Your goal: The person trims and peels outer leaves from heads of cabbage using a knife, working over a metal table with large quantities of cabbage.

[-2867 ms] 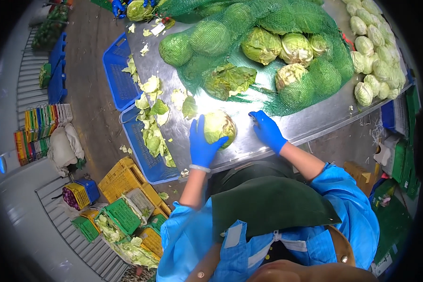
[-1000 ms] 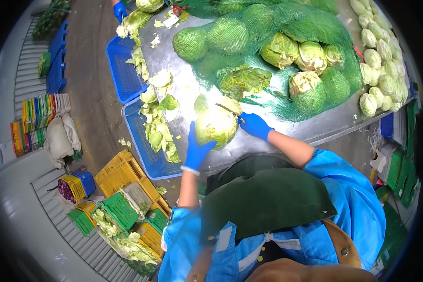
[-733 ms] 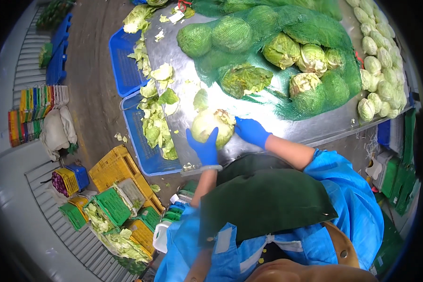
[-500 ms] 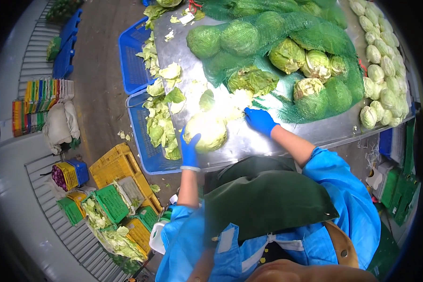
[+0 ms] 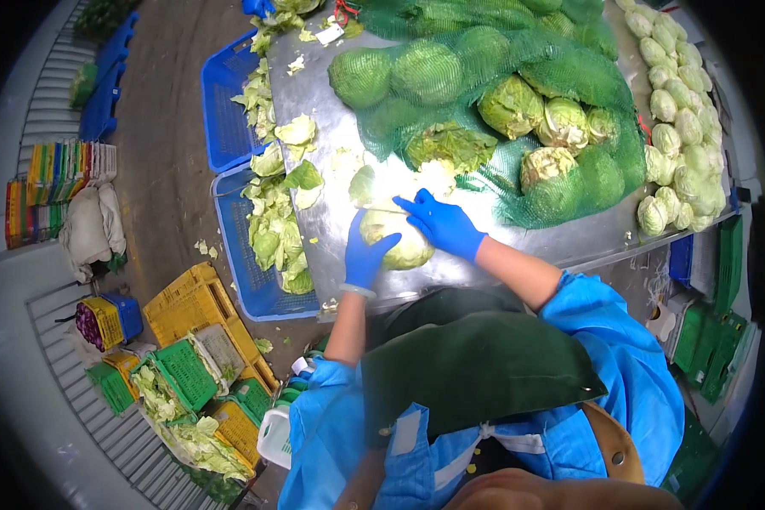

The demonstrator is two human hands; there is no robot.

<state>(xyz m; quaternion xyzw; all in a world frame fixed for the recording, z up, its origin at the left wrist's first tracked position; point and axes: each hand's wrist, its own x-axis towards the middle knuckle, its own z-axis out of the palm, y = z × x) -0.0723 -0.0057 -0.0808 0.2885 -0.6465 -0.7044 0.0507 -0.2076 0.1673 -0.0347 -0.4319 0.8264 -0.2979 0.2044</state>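
Note:
A pale green cabbage (image 5: 406, 248) rests near the front edge of the steel table (image 5: 476, 272). My left hand (image 5: 367, 255), in a blue glove, grips its left side with thumb and fingers apart around it. Across the cabbage's far side lies a thin straight blade, seemingly a knife (image 5: 382, 209); my gloved right hand (image 5: 450, 228) holds it, its handle hidden under the fingers. Glare washes out the blade and the cabbage's top. Loose leaves (image 5: 362, 184) lie just beyond, beside a darker leafy cabbage piece (image 5: 452, 146).
Green net sacks of cabbages (image 5: 429, 72) cover the table's far part. Trimmed cabbages (image 5: 688, 127) are piled along the right. Blue crates (image 5: 223, 212) with leaves stand against the left edge. Yellow (image 5: 187, 297) and green crates (image 5: 187, 370) sit on the floor at left.
My right hand has moved left from the table onto the cabbage's far side, and the thin blade now shows. The cabbage and my left hand have shifted slightly right.

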